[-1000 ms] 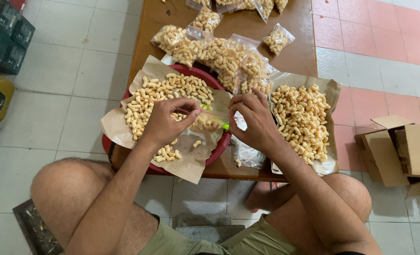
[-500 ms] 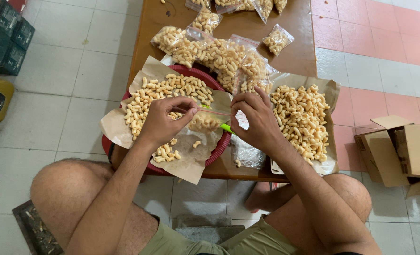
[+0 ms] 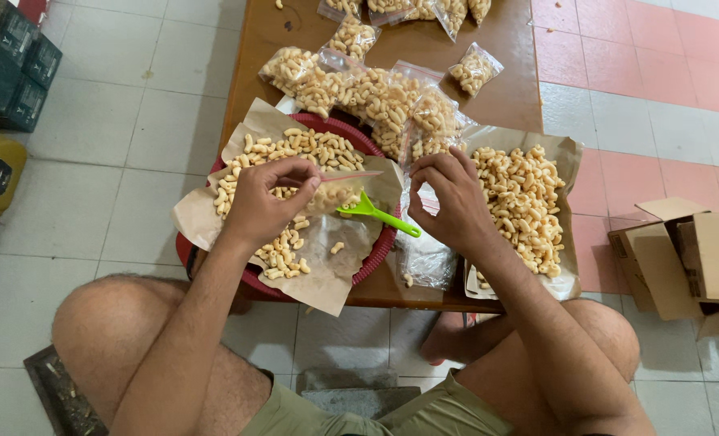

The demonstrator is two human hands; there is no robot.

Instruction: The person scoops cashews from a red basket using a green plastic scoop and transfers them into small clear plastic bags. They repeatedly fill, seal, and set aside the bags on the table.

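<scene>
My left hand (image 3: 266, 202) pinches the pink-striped top of a clear bag (image 3: 339, 192) partly filled with pale curled snacks, over a red basin (image 3: 376, 250) lined with brown paper (image 3: 327, 282). A loose heap of the same snacks (image 3: 295, 149) lies in the basin. A green plastic scoop (image 3: 376, 212) rests on the paper between my hands, its handle pointing at my right hand (image 3: 454, 202). That hand is curled over flat empty clear bags (image 3: 424, 262) beside the basin; whether it grips one is unclear.
A second snack heap (image 3: 521, 202) lies on brown paper at the right of the low wooden table (image 3: 505, 89). Several filled bags (image 3: 376, 89) are piled behind. An open cardboard box (image 3: 691, 258) sits on the tiled floor at right, dark crates (image 3: 12, 73) at far left.
My right hand has let go of the bag's top edge and drawn back to the right. My left hand still holds the bag. The scoop has stayed in place.
</scene>
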